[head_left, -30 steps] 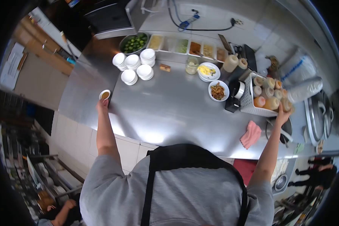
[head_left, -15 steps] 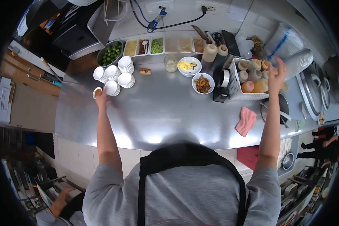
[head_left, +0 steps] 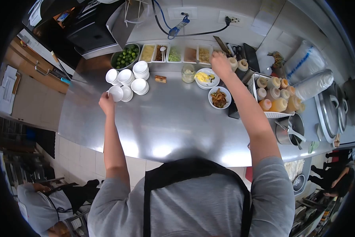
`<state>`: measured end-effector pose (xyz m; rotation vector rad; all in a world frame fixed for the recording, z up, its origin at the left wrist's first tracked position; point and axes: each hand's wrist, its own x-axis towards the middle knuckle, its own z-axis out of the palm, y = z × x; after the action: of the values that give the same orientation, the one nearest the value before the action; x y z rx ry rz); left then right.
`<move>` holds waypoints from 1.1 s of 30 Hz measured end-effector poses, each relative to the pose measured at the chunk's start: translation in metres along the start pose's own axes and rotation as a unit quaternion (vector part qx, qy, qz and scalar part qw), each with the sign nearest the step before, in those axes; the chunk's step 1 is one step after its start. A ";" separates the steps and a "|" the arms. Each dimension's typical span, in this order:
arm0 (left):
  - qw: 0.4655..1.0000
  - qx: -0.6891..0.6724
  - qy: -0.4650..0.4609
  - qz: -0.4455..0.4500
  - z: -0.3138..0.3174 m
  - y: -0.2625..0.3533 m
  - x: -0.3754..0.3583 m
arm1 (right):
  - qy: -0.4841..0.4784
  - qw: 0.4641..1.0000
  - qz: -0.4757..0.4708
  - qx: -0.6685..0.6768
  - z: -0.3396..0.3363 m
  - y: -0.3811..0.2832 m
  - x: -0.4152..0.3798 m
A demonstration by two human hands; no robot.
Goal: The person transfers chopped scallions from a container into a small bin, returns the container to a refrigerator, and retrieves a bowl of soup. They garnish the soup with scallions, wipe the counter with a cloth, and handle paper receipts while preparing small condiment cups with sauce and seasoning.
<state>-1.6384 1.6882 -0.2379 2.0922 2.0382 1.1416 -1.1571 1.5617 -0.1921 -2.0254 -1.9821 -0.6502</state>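
At the left of the steel table, my left hand (head_left: 107, 103) pinches a small white cup (head_left: 115, 94) by its left edge, tilted beside the stacks of white cups (head_left: 140, 85). My right hand (head_left: 221, 64) reaches to the right end of the row of ingredient trays (head_left: 191, 54), next to the squeeze bottles. Its fingertips are hidden behind the hand, so what it holds, if anything, does not show. Below that hand sit a plate with yellow food (head_left: 204, 78) and a white bowl of brown food (head_left: 218, 98).
Green limes fill a bowl (head_left: 125, 57) at the back left. A glass jar (head_left: 188, 74) and a wooden piece (head_left: 160, 79) stand mid-table. On the right are a white basket of bottles (head_left: 278, 115), a metal pot (head_left: 284, 136) and large lids (head_left: 330, 106). Other people are at both lower corners.
My right hand has moved left from above the bottle basket to the tray row. My left hand now has a white cup raised at the stacks. The view has shifted slightly.
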 end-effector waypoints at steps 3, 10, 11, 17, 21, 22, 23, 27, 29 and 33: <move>0.925 -0.323 -0.085 -0.180 -0.014 -0.024 -0.015 | -0.007 0.999 0.028 -0.022 -0.012 -0.004 0.021; 0.748 -0.461 -0.339 -0.337 -0.010 -0.024 -0.108 | -0.085 0.953 0.110 0.269 -0.022 -0.022 0.029; 0.726 -0.474 -0.355 -0.351 -0.004 -0.013 -0.119 | -0.133 0.948 0.091 0.274 -0.025 -0.031 0.022; 0.646 -0.500 -0.454 -0.356 0.027 0.036 -0.136 | -0.154 0.935 0.000 0.318 -0.087 -0.043 -0.046; 0.629 -0.522 -0.451 -0.359 0.043 0.030 -0.138 | -0.061 0.937 0.092 0.332 -0.144 0.019 -0.122; 0.625 -0.522 -0.452 -0.364 0.045 0.027 -0.139 | -0.085 0.938 0.165 0.294 -0.164 0.041 -0.145; 0.622 -0.523 -0.451 -0.369 0.047 0.024 -0.139 | -0.031 0.935 0.210 0.284 -0.163 0.074 -0.180; 0.618 -0.519 -0.465 -0.364 0.055 0.016 -0.137 | 0.022 0.880 0.431 0.199 -0.217 0.178 -0.310; 0.612 -0.528 -0.466 -0.360 0.059 0.009 -0.136 | -0.005 0.863 0.490 0.125 -0.232 0.199 -0.354; 0.630 -0.514 -0.441 -0.380 0.058 0.018 -0.137 | -0.148 0.806 0.568 0.078 -0.201 0.197 -0.389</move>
<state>-1.5794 1.5938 -0.3382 0.7221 1.0297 0.5809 -0.9866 1.1139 -0.1699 -2.7389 -0.5306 0.1214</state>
